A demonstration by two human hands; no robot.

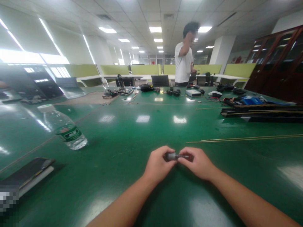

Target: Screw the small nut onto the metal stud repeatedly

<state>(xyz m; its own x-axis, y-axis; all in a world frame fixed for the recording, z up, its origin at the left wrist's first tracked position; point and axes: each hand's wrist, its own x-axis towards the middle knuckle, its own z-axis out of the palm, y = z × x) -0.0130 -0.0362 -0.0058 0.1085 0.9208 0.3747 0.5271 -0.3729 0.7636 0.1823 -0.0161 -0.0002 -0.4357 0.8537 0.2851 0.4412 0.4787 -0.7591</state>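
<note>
Low over the green table point(132, 132), both hands meet at a small grey cylinder with a thin dark shaft point(171, 156); its exact kind is too blurred to make out. My left hand point(158, 162) is closed around the cylinder end, thumb below and fingers above. At the shaft's right end, my right hand point(197, 162) pinches with thumb and fingers. The part lies roughly level between them, and its two ends are partly hidden by the fingers.
To the left are a water bottle point(71, 132) and a dark flat device point(28, 173). Thin rods point(236, 138) and black rails point(260, 114) lie right. Tools and cables point(174, 92) line the far side. A person in a white shirt point(183, 63) stands beyond.
</note>
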